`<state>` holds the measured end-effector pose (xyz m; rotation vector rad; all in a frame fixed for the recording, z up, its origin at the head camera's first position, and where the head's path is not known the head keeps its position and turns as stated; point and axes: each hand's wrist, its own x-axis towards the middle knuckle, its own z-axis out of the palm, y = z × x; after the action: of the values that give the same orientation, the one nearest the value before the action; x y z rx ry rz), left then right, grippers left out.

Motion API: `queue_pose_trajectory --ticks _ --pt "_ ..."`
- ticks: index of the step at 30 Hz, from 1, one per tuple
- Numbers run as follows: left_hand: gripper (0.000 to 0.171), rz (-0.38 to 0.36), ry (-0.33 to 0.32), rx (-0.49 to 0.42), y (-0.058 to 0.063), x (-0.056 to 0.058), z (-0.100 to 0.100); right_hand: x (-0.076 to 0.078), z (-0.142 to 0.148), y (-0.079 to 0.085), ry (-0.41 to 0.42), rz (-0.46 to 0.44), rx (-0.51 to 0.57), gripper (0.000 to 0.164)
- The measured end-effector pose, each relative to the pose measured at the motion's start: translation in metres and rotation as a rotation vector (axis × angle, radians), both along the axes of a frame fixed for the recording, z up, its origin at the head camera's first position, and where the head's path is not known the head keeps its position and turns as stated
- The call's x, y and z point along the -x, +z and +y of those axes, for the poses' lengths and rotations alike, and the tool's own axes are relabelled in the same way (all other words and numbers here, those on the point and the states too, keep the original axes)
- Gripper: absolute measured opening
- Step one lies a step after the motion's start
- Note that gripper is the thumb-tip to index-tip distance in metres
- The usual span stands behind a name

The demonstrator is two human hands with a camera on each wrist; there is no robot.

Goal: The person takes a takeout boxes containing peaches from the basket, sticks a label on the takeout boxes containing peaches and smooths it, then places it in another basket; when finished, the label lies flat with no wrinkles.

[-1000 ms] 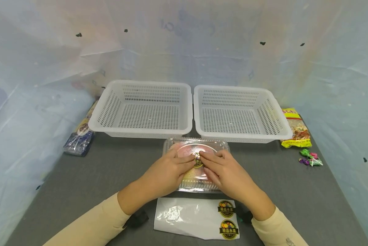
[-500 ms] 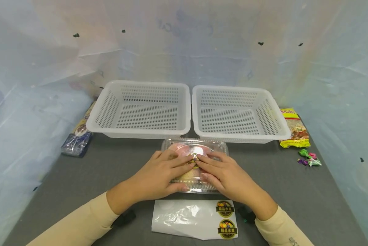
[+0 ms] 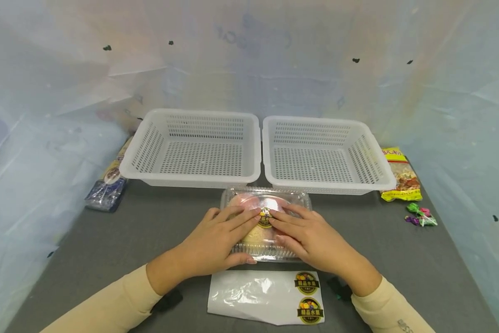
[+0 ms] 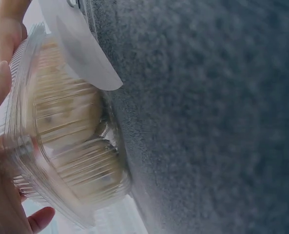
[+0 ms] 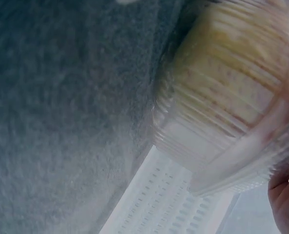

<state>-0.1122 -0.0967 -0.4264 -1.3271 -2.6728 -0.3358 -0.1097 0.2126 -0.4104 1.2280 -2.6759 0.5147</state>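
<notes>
A clear plastic clamshell box [image 3: 270, 252] lies closed in the middle of the table, with rounded pink and yellowish contents behind its ribbed wall, also seen in the left wrist view. On its lid is a round black-and-gold sticker [image 3: 265, 219]. My left hand [image 3: 214, 240] rests on the lid from the left, its fingertips at the sticker's left edge and its thumb stretched out along the box's front. From the right, my right hand [image 3: 314, 238] touches the lid with extended fingers at the sticker's right edge. Directly in front lies a white sticker sheet [image 3: 249, 296] bearing two matching stickers.
Behind the box stand a left white plastic basket [image 3: 195, 178] and a right white plastic basket [image 3: 328, 185], side by side. A blue-and-tan packet [image 3: 108, 187] lies at far left. At far right are a yellow food bag [image 3: 402, 178] and several wrapped candies [image 3: 420, 215].
My left hand has shifted slightly left and toward me, its thumb now out at the box's front. Both hands' fingers have drawn a little apart, uncovering more of the sticker.
</notes>
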Motion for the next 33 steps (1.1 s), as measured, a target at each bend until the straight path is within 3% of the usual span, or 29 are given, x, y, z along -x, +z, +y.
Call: queue_pose_trajectory --ticks 10,21,33 --pt "0.094 -0.026 -0.062 -0.044 0.0 0.009 -0.005 0.001 0.005 0.003 0.016 -0.004 0.005 0.046" --pt "0.086 -0.057 -0.115 -0.127 -0.001 0.016 -0.014 0.005 0.011 0.003 0.052 -0.082 0.073 0.044" --pt "0.081 -0.127 -0.111 -0.263 -0.005 0.02 -0.022 0.005 0.016 -0.001 0.077 -0.12 0.192 0.042"
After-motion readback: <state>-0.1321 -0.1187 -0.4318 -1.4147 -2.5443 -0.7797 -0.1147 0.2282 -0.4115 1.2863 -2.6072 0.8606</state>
